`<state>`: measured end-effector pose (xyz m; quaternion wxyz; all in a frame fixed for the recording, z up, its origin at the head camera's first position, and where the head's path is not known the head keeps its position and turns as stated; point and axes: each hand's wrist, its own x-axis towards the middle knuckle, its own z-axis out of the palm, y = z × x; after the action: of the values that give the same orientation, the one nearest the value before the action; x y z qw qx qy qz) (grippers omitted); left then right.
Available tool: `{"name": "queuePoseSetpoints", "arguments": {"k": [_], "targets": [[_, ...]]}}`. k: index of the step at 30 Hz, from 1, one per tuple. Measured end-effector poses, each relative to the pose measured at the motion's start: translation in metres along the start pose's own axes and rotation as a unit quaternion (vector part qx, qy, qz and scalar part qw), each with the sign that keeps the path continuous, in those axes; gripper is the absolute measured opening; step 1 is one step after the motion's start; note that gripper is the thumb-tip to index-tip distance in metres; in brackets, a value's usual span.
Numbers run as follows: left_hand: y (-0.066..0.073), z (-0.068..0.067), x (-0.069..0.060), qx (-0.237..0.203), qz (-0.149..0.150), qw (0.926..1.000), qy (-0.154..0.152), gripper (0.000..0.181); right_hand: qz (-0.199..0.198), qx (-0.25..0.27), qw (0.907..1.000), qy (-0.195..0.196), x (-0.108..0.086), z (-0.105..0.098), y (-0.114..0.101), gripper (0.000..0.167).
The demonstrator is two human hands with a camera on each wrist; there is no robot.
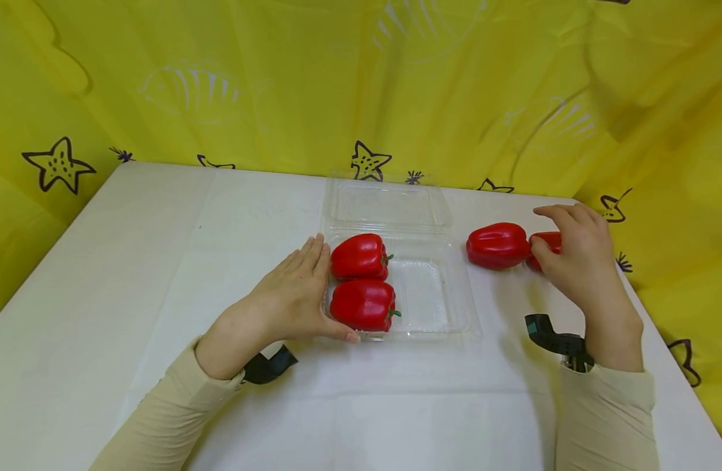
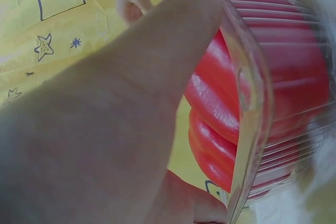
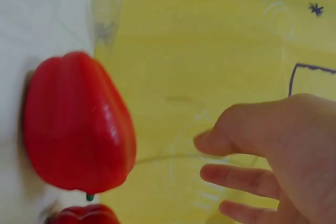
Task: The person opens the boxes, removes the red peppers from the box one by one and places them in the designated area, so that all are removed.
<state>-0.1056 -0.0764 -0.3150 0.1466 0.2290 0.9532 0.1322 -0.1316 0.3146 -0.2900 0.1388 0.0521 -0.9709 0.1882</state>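
Two red peppers [image 1: 358,257] [image 2: 212,95] lie one behind the other in the left half of a clear hinged box [image 1: 420,294] [image 2: 252,103], stems pointing right. My left hand [image 1: 287,294] [image 2: 189,198] rests along the box's left side, fingers extended and thumb at the front edge. Right of the box, a third red pepper [image 1: 498,246] [image 3: 79,124] lies on the table. A fourth pepper [image 1: 546,251] [image 3: 86,215] beside it is partly hidden by my right hand [image 1: 579,255] [image 3: 273,156], whose fingers are spread above it, not closed round it.
The box's clear lid [image 1: 389,204] lies folded back behind it. A white-covered table [image 1: 161,275] fills the workspace. Behind and to the right hangs a yellow curtain [image 1: 302,85] with starfish and fish drawings. Dark wrist mounts [image 1: 271,365] sit at both sleeves.
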Motion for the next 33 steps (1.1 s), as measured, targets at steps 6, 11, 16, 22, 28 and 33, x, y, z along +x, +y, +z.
{"name": "queuePoseSetpoints", "arguments": {"k": [6, 11, 16, 22, 28, 33], "targets": [[0.000, -0.001, 0.000, 0.002, 0.004, 1.0000, 0.003, 0.138, -0.023, 0.044, 0.9985, 0.025, -0.002, -0.001, -0.025, 0.039], [0.000, -0.001, 0.000, -0.001, 0.001, 1.0000, 0.001, 0.138, -0.075, 0.057, 0.9947, 0.040, -0.003, 0.002, -0.042, 0.037], [0.000, 0.000, 0.001, -0.001, 0.001, 1.0000, 0.002, 0.137, -0.100, 0.059, 0.9927, 0.035, -0.004, 0.005, -0.052, 0.036], [0.000, 0.001, 0.000, -0.004, -0.001, 1.0000, 0.000, 0.137, -0.105, 0.066, 0.9922, 0.010, -0.008, 0.008, -0.065, 0.039], [0.000, 0.000, 0.001, -0.003, -0.002, 1.0000, -0.002, 0.137, -0.145, 0.075, 0.9866, -0.001, -0.010, 0.014, -0.082, 0.037], [0.000, 0.000, 0.002, -0.004, -0.002, 1.0000, -0.002, 0.137, -0.161, 0.075, 0.9839, -0.024, -0.013, 0.021, -0.091, 0.039]]}}
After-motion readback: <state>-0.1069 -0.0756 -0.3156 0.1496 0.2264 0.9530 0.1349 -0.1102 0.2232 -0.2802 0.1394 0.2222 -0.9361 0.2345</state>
